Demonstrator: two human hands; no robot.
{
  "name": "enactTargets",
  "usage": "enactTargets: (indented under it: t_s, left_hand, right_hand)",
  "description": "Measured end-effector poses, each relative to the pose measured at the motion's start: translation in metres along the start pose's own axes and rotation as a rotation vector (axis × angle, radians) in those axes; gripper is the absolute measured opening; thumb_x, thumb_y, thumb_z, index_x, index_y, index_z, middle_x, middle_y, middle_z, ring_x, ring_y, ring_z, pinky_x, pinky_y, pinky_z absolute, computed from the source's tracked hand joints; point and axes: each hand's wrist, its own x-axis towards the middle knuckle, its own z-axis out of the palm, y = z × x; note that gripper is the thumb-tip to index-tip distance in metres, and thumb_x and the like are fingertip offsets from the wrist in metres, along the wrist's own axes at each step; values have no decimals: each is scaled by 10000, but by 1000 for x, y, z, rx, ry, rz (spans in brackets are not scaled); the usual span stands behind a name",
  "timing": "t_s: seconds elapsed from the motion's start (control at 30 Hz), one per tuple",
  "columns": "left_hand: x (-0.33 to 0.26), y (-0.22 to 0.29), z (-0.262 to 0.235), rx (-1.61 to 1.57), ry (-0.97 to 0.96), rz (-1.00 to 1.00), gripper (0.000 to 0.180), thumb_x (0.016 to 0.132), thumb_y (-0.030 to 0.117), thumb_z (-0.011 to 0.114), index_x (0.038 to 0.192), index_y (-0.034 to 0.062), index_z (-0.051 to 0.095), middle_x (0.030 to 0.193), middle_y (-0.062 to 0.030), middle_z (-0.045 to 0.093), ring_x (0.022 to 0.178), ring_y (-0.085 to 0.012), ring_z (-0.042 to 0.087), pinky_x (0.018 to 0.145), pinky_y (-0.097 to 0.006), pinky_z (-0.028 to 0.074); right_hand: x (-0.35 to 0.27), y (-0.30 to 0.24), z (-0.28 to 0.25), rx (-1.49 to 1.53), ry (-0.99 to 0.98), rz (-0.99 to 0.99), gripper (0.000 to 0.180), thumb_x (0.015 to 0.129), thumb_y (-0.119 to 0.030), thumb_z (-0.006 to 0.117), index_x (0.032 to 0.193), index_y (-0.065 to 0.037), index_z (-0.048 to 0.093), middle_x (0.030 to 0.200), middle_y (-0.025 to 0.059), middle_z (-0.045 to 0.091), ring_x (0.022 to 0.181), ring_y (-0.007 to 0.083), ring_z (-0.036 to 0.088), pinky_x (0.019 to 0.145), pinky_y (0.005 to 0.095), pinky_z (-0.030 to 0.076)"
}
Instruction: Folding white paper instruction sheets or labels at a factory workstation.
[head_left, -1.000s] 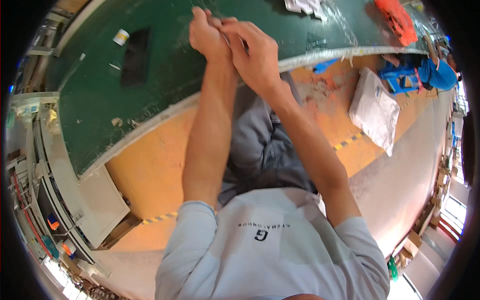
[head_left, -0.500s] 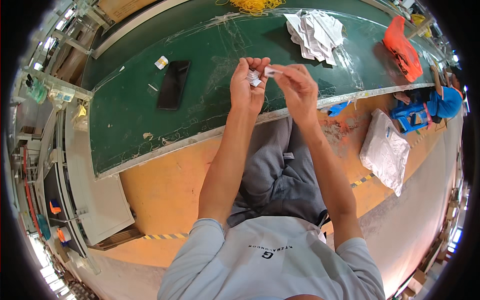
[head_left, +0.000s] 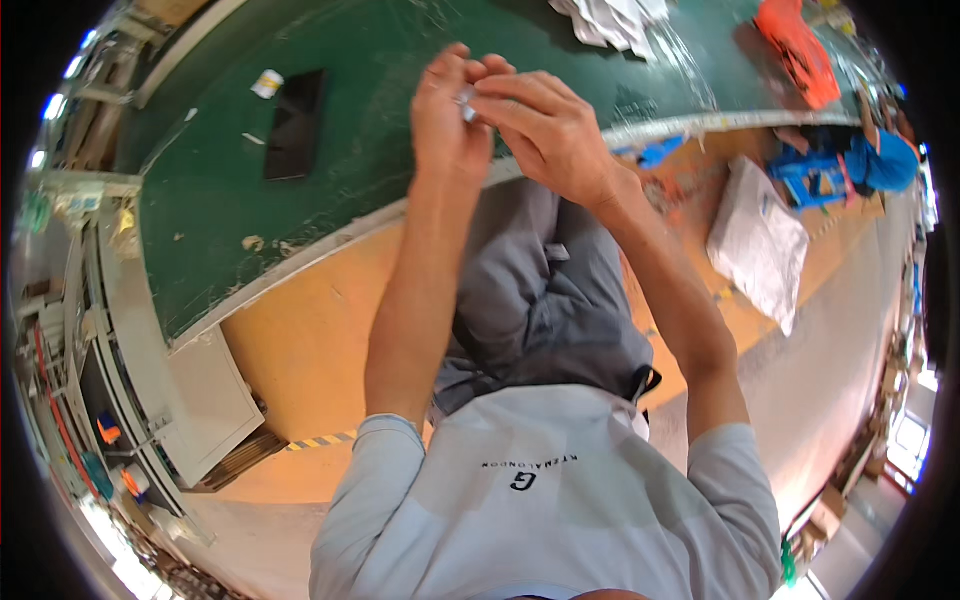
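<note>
Over the near edge of the green table (head_left: 222, 215), my two hands meet. My left hand (head_left: 447, 125) is cupped with its fingers curled around small white pieces (head_left: 467, 106), only partly visible. Across its palm reaches my right hand (head_left: 555, 128), fingers close together and their tips at the white pieces. Motion blur and the fingers hide the exact shape of the pieces and how many lie there. To the left of my hands lies a flat black phone (head_left: 295, 125), with a small white-and-yellow packet (head_left: 267, 84) beside it.
A pile of white paper pieces (head_left: 612, 22) lies at the far side. Right of it is a red plastic bag (head_left: 800, 58). Below the table's right end are a white sack (head_left: 757, 240), a blue stool (head_left: 800, 180) and another person in blue (head_left: 885, 160).
My right hand has come left and down over my left palm, from holding a small white piece just apart from it. The view has shifted, so the table sits higher.
</note>
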Motion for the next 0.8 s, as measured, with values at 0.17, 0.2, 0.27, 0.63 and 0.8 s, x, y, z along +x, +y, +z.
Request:
enactTargets:
  t_s: [0.17, 0.2, 0.27, 0.63, 0.8]
  left_hand:
    - [-14, 23, 6, 156, -72, 47, 266, 1046, 181, 639, 1220, -19, 643, 833, -47, 652, 690, -141, 618, 587, -269, 490]
    - [-19, 23, 7, 189, -129, 16, 283, 1035, 182, 659, 1220, -32, 649, 803, -31, 621, 667, -127, 587, 564, -255, 448]
    - [-28, 22, 8, 224, -187, -15, 302, 1024, 183, 680, 1220, -44, 654, 772, -15, 590, 645, -112, 557, 542, -241, 406]
    - [-86, -11, 1, -40, -108, -373, 413, 1083, 434, 539, 1060, 39, 655, 792, -31, 545, 697, -162, 527, 630, -291, 434]
    - [-90, -22, 11, 18, -87, -330, 421, 1093, 441, 512, 1076, 45, 652, 825, -33, 568, 713, -151, 553, 655, -291, 482]
  right_hand:
    - [-75, -24, -65, 174, -205, 351, 214, 811, -3, 752, 1020, -45, 729, 988, 95, 692, 874, 297, 675, 743, 369, 550]
    - [-96, -29, -73, 219, -406, 496, 244, 810, -15, 770, 1050, -42, 733, 1034, 101, 696, 909, 300, 682, 757, 374, 551]
    - [-135, -40, -70, 133, -499, 575, 245, 814, -48, 772, 1056, -49, 732, 1041, 98, 684, 943, 305, 678, 779, 384, 552]
    - [-175, -48, -59, 106, -604, 707, 170, 875, -129, 764, 1016, -39, 734, 912, 90, 674, 843, 247, 694, 731, 362, 564]
    - [-107, -51, -95, 660, 116, 1096, 56, 959, -53, 732, 979, -5, 714, 894, 14, 711, 717, 53, 606, 638, 221, 495]
